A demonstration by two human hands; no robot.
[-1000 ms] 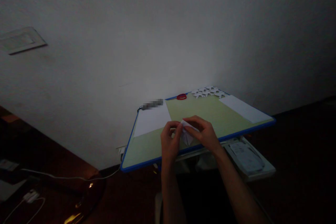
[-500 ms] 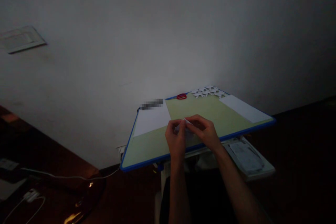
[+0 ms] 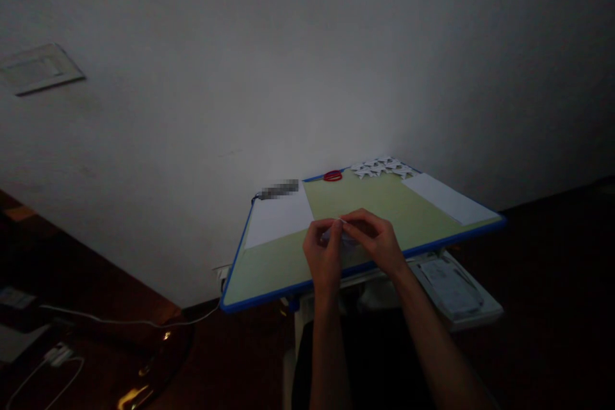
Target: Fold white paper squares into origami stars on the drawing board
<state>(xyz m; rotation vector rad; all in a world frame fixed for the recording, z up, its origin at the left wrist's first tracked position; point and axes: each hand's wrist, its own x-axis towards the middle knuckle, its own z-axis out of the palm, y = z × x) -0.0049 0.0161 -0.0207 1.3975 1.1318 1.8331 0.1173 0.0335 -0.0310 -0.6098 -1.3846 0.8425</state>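
Note:
Over the front middle of the green tabletop (image 3: pixel 273 275), my left hand (image 3: pixel 325 253) and my right hand (image 3: pixel 377 240) meet at their fingertips. Both pinch a small piece of white paper (image 3: pixel 348 241), which looks folded; most of it is hidden behind the fingers. A white sheet of paper (image 3: pixel 281 218) lies to the left of my hands. Another stack of white paper (image 3: pixel 449 197) rests at the table's right side. Several small folded white paper shapes (image 3: pixel 379 168) are grouped at the far edge.
Red-handled scissors (image 3: pixel 332 176) lie at the back edge. A blurred-out dark object (image 3: pixel 278 189) sits at the far left corner. Under the table's right front, a shelf (image 3: pixel 480 317) holds a flat item. A white cable (image 3: pixel 129 323) runs at lower left. The wall stands behind.
The paper's pointed tip above my fingertips shows less now, as the piece has tilted down slightly. Both hands stay in nearly the same place.

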